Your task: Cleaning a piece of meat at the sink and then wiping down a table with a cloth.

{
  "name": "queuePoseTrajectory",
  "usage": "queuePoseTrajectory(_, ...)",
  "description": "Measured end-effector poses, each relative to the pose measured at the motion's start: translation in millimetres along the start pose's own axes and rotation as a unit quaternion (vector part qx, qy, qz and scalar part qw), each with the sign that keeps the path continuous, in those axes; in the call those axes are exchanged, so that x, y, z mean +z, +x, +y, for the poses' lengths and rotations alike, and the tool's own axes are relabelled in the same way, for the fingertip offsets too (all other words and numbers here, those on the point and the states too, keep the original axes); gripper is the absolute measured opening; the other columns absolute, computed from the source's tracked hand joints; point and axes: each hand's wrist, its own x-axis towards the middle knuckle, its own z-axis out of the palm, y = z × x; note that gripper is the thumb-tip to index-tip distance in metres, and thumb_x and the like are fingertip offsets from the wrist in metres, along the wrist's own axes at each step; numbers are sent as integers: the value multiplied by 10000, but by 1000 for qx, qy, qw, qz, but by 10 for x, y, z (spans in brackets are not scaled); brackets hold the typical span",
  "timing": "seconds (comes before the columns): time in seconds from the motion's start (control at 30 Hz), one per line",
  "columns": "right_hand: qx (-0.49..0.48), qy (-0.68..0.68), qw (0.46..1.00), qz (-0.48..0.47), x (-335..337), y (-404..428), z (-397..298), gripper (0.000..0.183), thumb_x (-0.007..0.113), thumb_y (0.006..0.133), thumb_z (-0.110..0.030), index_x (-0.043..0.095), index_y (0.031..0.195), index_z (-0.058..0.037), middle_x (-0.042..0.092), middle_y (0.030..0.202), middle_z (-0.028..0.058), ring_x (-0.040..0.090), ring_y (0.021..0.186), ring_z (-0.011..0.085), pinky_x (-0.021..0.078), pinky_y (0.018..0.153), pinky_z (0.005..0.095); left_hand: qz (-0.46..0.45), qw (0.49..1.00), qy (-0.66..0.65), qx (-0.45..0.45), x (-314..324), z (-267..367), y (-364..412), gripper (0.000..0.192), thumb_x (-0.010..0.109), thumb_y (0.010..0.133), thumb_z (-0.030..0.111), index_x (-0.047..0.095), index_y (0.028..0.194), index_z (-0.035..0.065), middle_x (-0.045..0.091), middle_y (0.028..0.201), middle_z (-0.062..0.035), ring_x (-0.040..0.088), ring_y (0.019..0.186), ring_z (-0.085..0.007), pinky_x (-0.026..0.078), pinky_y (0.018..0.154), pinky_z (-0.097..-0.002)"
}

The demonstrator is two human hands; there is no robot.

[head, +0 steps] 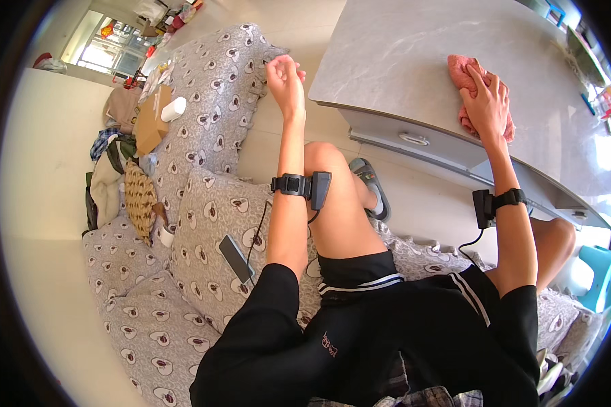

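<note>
My right hand (485, 104) lies on a crumpled pink cloth (461, 71), pressing it against the grey marbled table top (387, 56). Its fingers are spread a little over the cloth. Off the table's left corner, my left hand (286, 81) hangs in the air with its fingers loosely curled and nothing visible in it. Each forearm has a black strap with a dark device and a cable.
Below the table top are drawers, one with a handle (414, 138). A patterned, fabric-covered sofa (209, 86) runs along the left, bearing a phone (236, 258), a cardboard box (151, 122), a white container (173, 109) and clothes. A turquoise plastic stool (603, 277) stands at the right.
</note>
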Motion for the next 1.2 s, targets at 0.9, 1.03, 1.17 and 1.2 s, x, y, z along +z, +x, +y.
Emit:
queuePoseTrajectory(0.9, 12, 28, 1000, 8, -19, -16, -51, 478, 599, 755, -271, 608, 1231, -227, 504, 1255, 153, 458, 1190, 337, 347, 1022, 470, -267, 960, -60, 48, 1433, 596, -446, 164, 564, 931, 160, 555, 1046, 43, 595, 882, -61, 590, 730, -131, 492, 647, -264)
queuePoseTrajectory(1.03, 20, 22, 1000, -4, -33, -1, -65, 489, 609, 744, -271, 610, 1229, -213, 501, 1257, 163, 454, 1189, 344, 349, 1016, 472, -263, 963, -51, 13, 1439, 216, -416, 156, 565, 919, 141, 542, 1018, 23, 585, 826, -61, 576, 665, -109, 470, 585, -236)
queuePoseTrajectory(1.17, 16, 17, 1000, -11, 0, 51, -25, 496, 619, 738, -276, 609, 1230, -212, 501, 1247, 161, 449, 1174, 360, 349, 1012, 478, -257, 940, 170, 146, 1299, -112, -434, 103, 564, 890, 98, 572, 959, 22, 605, 783, -63, 583, 651, -140, 483, 595, -274)
queuePoseTrajectory(1.2, 16, 15, 1000, -3, 34, 98, -15, 493, 620, 740, -282, 610, 1228, -213, 503, 1236, 159, 447, 1171, 360, 348, 1014, 478, -259, 935, 161, 180, 1327, -137, -424, 85, 572, 865, 78, 580, 933, 27, 615, 780, -76, 590, 660, -165, 488, 607, -294)
